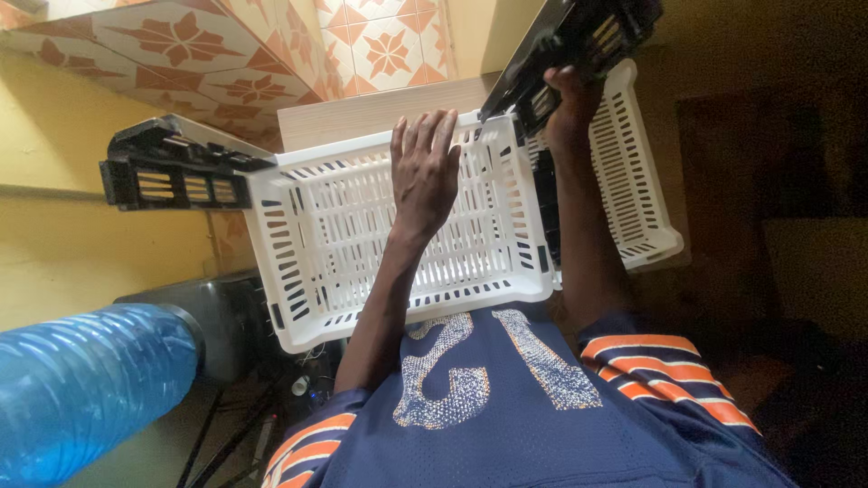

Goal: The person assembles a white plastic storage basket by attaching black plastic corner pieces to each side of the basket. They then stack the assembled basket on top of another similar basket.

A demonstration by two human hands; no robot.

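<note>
Patterned tiles (226, 54) lie behind two white crates (398, 235). Our left hand (423, 172) rests flat and open on the nearer crate; our right hand (570, 104) is closed on one black handle (579, 45).

White slatted crate (362, 235) up front, and a second white crate (633, 172) beside it. Both carry black end frames (167, 172). The wall tiles (226, 54) show orange-brown flower patterns on cream. There's a translucent blue water bottle (86, 389), plus a navy jersey (506, 407) with orange-and-white striped sleeves.
</note>
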